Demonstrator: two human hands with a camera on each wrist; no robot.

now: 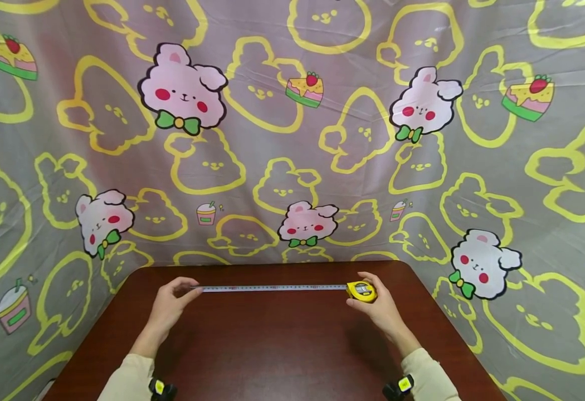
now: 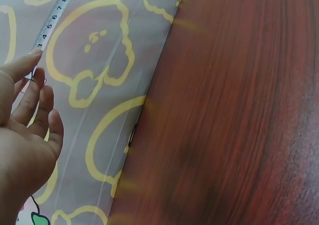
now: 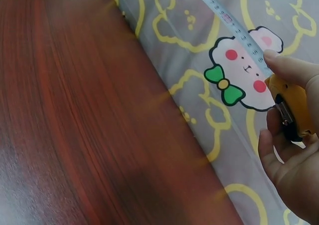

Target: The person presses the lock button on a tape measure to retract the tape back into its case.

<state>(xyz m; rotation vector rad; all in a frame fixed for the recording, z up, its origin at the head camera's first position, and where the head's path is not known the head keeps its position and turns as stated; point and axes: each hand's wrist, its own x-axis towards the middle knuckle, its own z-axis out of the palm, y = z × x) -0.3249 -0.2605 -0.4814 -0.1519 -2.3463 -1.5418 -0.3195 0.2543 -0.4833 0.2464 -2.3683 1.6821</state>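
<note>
A yellow tape measure (image 1: pixel 361 291) sits in my right hand (image 1: pixel 380 306), gripped between thumb and fingers; the right wrist view shows its yellow case (image 3: pixel 294 103) with a metal clip and black edge. Its blade (image 1: pixel 277 288) runs out straight and roughly level across to the left. At the far end, my left hand (image 1: pixel 169 303) pinches the blade's tip between thumb and forefinger. Seen from the left wrist, the printed numbers on the blade (image 2: pixel 50 25) start just past the thumb, and the other fingers of the left hand (image 2: pixel 27 130) are loosely bent. Both hands are raised above the table.
A dark reddish-brown wooden table (image 1: pixel 277 345) lies below the hands. Behind it and at both sides hangs a grey curtain (image 1: pixel 272 145) printed with yellow outlines and white rabbits. Each forearm wears a pale sleeve and a black wrist device (image 1: pixel 398 387).
</note>
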